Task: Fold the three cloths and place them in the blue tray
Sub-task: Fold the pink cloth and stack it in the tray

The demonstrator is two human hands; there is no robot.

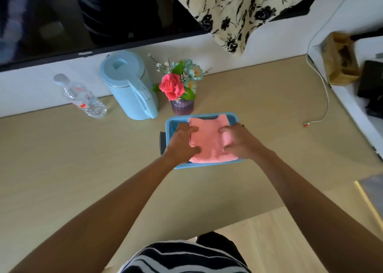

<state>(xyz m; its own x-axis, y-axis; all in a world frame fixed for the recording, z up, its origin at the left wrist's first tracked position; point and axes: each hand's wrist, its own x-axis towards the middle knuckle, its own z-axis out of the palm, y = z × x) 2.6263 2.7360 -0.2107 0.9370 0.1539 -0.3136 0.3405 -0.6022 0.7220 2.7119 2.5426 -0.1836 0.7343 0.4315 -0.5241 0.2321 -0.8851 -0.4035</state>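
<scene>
Both hands, left hand (182,141) and right hand (238,142), pinch the folded pink cloth (209,140) by its sides, keeping it flat while settling it into the blue tray (170,125) near the desk's (83,158) back edge.

Table (83,158): tray (207,165), kettle (129,86), bottle (83,98), vase (182,107).

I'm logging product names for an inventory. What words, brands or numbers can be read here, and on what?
None can be read.
Water bottle: red marks on the label, too blurred to read.
Screen: a small pale mark on its lower edge, too small to read.
Kettle, blue tray, pink cloth: no text visible.
</scene>
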